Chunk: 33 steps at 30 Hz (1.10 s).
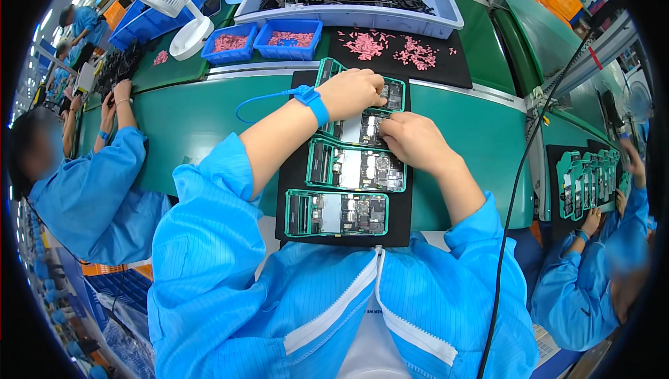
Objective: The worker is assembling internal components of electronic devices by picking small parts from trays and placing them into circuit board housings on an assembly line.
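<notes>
A column of green-framed phone-like assemblies with exposed circuit boards lies on a black mat [399,220] before me. The nearest assembly [366,213] and the one beyond it [373,168] are untouched. My left hand [352,93] reaches over the far assembly [394,97], its fingers curled and closed; whatever they pinch is hidden. A blue wrist strap [315,104] with a coiled cord circles that wrist. My right hand [417,141] bends its closed fingertips onto the right end of the third assembly [353,129]. Anything between those fingertips is too small to make out.
Beyond the mat stand two blue trays [254,33] of pink pieces and a large pale bin [348,19] of black parts. Loose pink pieces [366,44] lie beside them. A white fan [191,37] stands left. Co-workers sit at both sides; a black cable [512,205] hangs at right.
</notes>
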Each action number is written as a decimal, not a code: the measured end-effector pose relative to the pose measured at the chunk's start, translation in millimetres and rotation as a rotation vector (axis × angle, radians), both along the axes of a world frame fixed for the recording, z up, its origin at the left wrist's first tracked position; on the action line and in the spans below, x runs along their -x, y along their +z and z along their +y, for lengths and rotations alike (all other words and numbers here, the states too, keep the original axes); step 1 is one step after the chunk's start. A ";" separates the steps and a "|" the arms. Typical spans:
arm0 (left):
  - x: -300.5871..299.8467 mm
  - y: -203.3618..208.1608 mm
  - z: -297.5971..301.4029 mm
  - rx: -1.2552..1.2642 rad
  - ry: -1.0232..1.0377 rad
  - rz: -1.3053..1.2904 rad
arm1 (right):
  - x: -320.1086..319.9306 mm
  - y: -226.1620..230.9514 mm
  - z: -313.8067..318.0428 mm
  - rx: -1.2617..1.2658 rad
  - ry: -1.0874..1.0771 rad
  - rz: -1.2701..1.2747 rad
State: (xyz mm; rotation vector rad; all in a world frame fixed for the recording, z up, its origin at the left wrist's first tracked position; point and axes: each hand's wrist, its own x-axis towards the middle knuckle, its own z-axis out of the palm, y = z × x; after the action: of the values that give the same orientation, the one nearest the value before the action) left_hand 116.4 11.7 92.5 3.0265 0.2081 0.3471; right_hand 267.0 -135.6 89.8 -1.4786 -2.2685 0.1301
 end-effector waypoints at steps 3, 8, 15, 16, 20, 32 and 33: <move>1.0 -2.8 1.6 -0.012 -0.009 -0.006 | -1.0 -4.0 -9.6 -0.008 0.008 0.103; -7.1 5.7 4.4 -0.010 -0.037 0.019 | -11.0 -8.5 -14.3 -0.037 -0.005 0.148; -30.3 24.8 37.9 0.108 -0.178 0.269 | -37.9 -7.0 9.0 0.082 0.098 0.295; -38.8 29.9 44.8 0.186 -0.151 0.289 | -48.2 -6.8 17.0 0.078 0.092 0.386; -76.8 34.8 69.9 0.349 0.124 0.097 | -98.3 -27.9 67.3 -0.109 -0.467 0.563; -126.2 -1.7 108.1 0.231 0.413 0.111 | -116.0 -40.8 115.8 -0.110 -0.497 0.177; -126.4 -0.6 107.4 0.210 0.415 0.126 | -116.1 -41.3 116.6 -0.126 -0.492 0.153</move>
State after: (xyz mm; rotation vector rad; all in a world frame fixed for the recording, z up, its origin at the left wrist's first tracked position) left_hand 242.8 119.1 92.0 2.7789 0.8307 0.1480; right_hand 383.1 -19.0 48.5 -1.8359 -1.7041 -0.0455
